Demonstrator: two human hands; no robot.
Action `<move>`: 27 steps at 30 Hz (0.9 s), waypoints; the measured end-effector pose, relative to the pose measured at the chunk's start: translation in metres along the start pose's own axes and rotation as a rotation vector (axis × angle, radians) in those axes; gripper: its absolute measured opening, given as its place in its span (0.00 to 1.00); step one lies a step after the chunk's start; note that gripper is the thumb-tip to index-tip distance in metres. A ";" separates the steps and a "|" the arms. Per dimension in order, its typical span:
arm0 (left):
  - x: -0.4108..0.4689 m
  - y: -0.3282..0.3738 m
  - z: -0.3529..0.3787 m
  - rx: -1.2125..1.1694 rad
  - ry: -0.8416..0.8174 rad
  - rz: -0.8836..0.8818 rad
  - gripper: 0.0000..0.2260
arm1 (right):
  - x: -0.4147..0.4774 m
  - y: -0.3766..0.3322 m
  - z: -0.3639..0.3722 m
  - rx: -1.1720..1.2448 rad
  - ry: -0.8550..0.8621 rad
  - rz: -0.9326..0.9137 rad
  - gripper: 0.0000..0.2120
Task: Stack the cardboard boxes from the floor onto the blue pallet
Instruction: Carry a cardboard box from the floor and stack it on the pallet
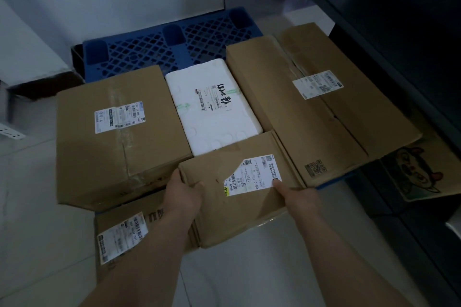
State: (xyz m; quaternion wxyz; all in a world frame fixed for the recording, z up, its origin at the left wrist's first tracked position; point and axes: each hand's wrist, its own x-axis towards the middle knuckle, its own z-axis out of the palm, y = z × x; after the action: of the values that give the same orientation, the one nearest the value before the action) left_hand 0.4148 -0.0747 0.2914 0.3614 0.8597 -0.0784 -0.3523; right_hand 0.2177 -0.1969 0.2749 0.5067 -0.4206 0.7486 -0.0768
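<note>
Cardboard small box (239, 189), just in front of the foam box (212, 107), seems stiff and light; left hand (184, 193) and right hand (300, 198) clasp its opposite sides, thumbs on top.

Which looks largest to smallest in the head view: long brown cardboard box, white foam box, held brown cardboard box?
Long brown cardboard box
Held brown cardboard box and white foam box: alike; nearness makes it unsure
</note>
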 end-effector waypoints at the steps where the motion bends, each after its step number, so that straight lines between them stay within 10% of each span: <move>1: 0.000 0.000 0.001 -0.001 0.000 0.000 0.26 | 0.000 0.001 0.001 0.003 0.005 -0.002 0.45; 24: -0.060 0.056 -0.051 0.185 -0.135 0.148 0.15 | -0.110 -0.030 -0.045 -0.208 0.165 -0.185 0.38; 27: -0.089 0.081 -0.070 0.251 -0.245 0.235 0.26 | -0.164 -0.038 -0.069 -0.177 0.204 -0.237 0.35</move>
State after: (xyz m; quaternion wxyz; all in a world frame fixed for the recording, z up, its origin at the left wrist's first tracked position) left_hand 0.4054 -0.0590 0.4296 0.2776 0.8337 -0.2647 -0.3971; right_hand 0.2036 -0.1263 0.4412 0.3764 -0.5390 0.7451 -0.1121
